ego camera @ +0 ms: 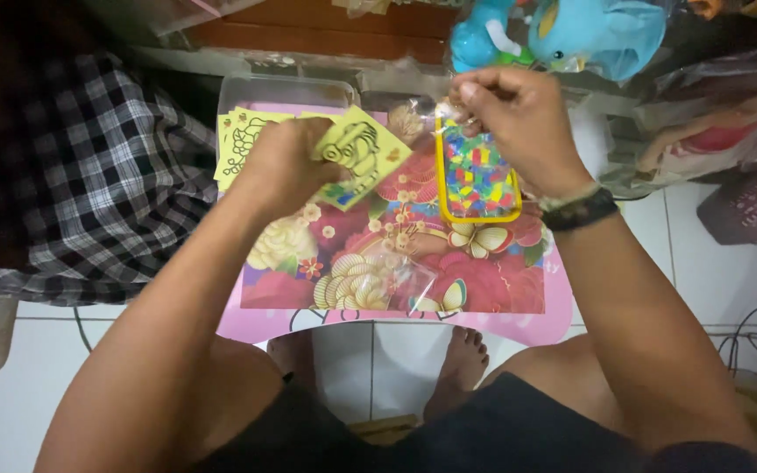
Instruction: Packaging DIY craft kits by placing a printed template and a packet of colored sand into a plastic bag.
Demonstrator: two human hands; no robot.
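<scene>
While the left hand (286,166) pinches a yellow card (363,156) printed with a black line drawing, the card is tilted up off the surface, apparently so its face can be seen. Its fingers are pressed together on the card's left edge. More yellow cards (240,138) of the same kind lie fanned behind that hand, against a clear plastic box (286,89).

The right hand (519,118) is raised above a yellow-rimmed tray (477,180), fingertips closed on a thin clear plastic bag (431,112); what the bag contains cannot be told. A dark beaded wristband (578,210) sits on that wrist. The tray is rectangular with rounded corners and holds small mixed-colour pieces, kept together by the raised rim.

Everything rests on a low pink table (519,326) covered by a glossy floral sheet (484,280). An empty-looking clear sleeve (405,278) lies flat near the front edge. A checked cloth (107,166) lies left; a blue plush toy (571,31) sits beyond. The floor is white tile.
</scene>
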